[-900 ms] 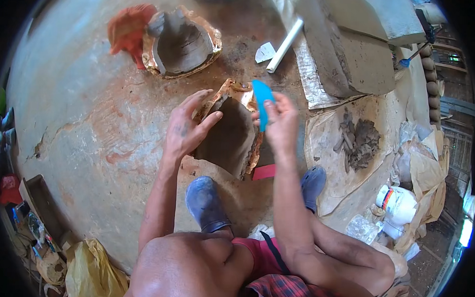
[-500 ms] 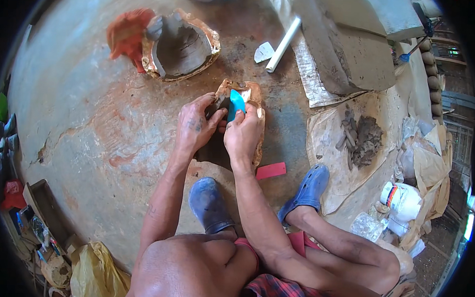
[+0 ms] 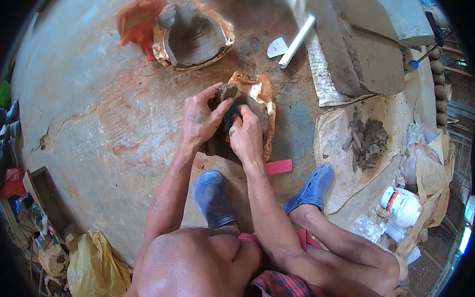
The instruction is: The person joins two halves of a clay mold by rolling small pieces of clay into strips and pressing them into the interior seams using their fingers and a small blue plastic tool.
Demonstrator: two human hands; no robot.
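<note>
Between my knees lies a plaster-like mould [image 3: 271,100] with an orange-brown rim, lined with grey clay. Over its left side, my left hand [image 3: 201,116] is closed, thumb and fingers pinching a flat bit of grey clay [image 3: 230,96]. My right hand [image 3: 247,137] grips a teal scraper [image 3: 230,116], mostly covered by the fingers, its edge close to the left thumb. Both hands hide part of the mould's hollow. A second mould half [image 3: 230,35], also clay-lined, sits farther off beside a crumpled orange cloth [image 3: 140,23].
A pink flat strip [image 3: 278,166] lies right of the mould. Beyond are a white tube [image 3: 296,41] and a white shard [image 3: 277,48]. On the right stand a big clay block [image 3: 374,59], clay scraps [image 3: 371,142] on a sheet and a white tub [image 3: 401,205]. A yellow bag [image 3: 97,269] is lower left.
The scraper has turned down from standing upright and now shows less beneath my right fingers. My left hand has lifted a grey clay piece into view. The whole view has shifted slightly.
</note>
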